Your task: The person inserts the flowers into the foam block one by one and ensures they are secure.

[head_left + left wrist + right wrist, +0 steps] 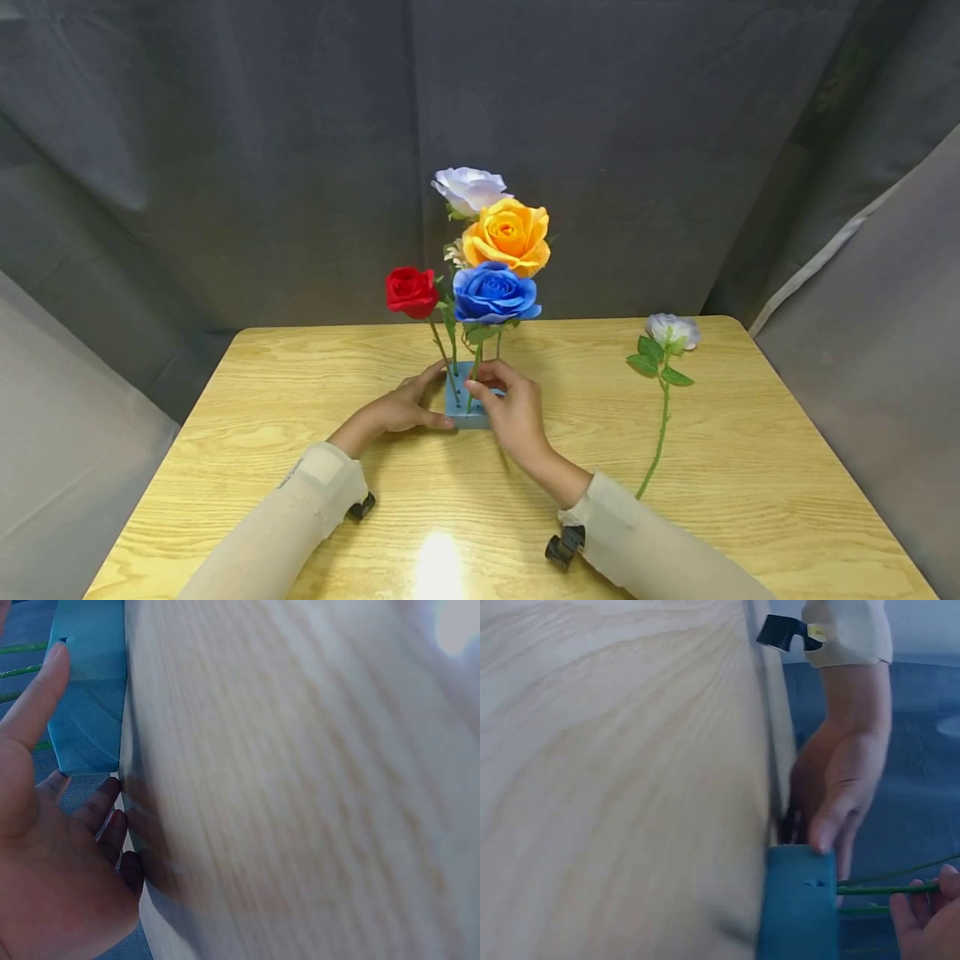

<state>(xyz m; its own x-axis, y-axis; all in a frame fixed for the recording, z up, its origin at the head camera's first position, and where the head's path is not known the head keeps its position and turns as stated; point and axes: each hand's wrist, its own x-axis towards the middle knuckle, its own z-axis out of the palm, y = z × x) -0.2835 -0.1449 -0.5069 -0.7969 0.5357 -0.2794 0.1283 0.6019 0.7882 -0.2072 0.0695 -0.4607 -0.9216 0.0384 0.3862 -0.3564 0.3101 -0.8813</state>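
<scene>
A light blue block with holes in its top (462, 422) stands on the table, several flowers upright in it. My left hand (405, 408) holds the block at its left side, the thumb on the front face (90, 682) and the other fingers round the side. With thumb and fingertips my right hand (517, 408) pinches the green stem (877, 889) of the blue rose (495, 293), just above the block. To its left leans a red rose (412, 292). An orange rose (507, 236) and a white rose (470, 190) stand behind the blue one.
Another white rose (672, 332) with a long leafy stem lies on the right side of the wooden table (765, 467). Grey curtains (637, 150) hang behind the table and at both sides. A small dark camera is on each sleeve.
</scene>
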